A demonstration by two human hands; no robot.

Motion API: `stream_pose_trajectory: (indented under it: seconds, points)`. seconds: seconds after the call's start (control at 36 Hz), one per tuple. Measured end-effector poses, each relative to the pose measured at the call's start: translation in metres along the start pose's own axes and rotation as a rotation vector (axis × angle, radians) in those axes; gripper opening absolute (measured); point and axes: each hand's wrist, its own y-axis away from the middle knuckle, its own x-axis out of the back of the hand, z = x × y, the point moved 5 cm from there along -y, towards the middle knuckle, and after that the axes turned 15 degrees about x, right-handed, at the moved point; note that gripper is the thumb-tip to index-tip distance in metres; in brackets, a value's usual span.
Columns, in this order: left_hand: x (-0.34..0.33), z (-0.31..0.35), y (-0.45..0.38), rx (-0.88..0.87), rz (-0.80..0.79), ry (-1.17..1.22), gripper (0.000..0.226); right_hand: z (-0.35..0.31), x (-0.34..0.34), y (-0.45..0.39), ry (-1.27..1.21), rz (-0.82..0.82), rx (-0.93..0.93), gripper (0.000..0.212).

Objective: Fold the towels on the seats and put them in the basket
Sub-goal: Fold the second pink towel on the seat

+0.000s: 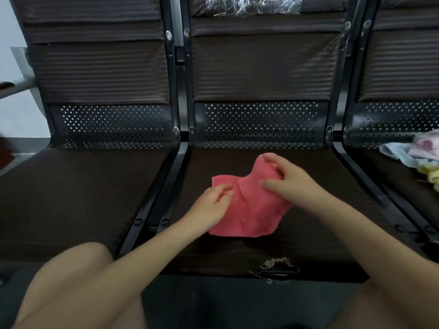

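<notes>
A pink towel [251,210] lies partly folded on the middle seat [308,238] of a row of dark seats. My left hand [211,205] rests on the towel's left part, fingers relaxed and slightly bent. My right hand [287,176] grips the towel's upper right part, with fingers over the raised far edge and the thumb on the cloth. On the right seat lies a loose pile of towels [413,153], light blue, pale pink and yellow. No basket is in view.
The left seat [71,198] holds nothing. Black metal frame bars [164,193] divide the seats. The middle seat's front edge has a torn patch [278,264]. My knees show at the bottom left and right of the view.
</notes>
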Motion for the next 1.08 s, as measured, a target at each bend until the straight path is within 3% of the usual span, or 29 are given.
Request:
stream_pose_trajectory:
  seconds: [0.11, 0.25, 0.39, 0.56, 0.69, 0.97, 1.08]
  points:
    - [0.006, 0.0, 0.001, 0.087, 0.005, 0.384, 0.043, -0.014, -0.03, 0.001, -0.506, -0.1, 0.007, 0.047]
    - [0.008, -0.011, -0.001, 0.182, -0.071, 0.382, 0.048, 0.001, -0.047, -0.004, -0.109, -0.184, 0.064, 0.034]
    - [0.011, -0.004, 0.001, 0.163, -0.111, 0.243, 0.059, 0.03, -0.041, -0.008, 0.153, -0.079, -0.018, 0.05]
    - [0.02, -0.005, 0.001, 0.193, -0.103, 0.022, 0.075, 0.037, -0.062, -0.005, -0.016, -0.175, -0.14, 0.065]
    - [0.013, -0.015, 0.002, 0.305, -0.217, -0.133, 0.066, 0.037, -0.071, -0.005, -0.05, -0.187, -0.118, 0.075]
    - [0.013, -0.017, -0.015, 0.175, 0.064, -0.083, 0.068, 0.032, -0.073, 0.0, -0.029, -0.144, -0.039, 0.084]
    - [0.011, -0.017, -0.02, 0.104, 0.093, -0.201, 0.07, 0.03, -0.074, 0.001, -0.054, -0.148, -0.028, 0.091]
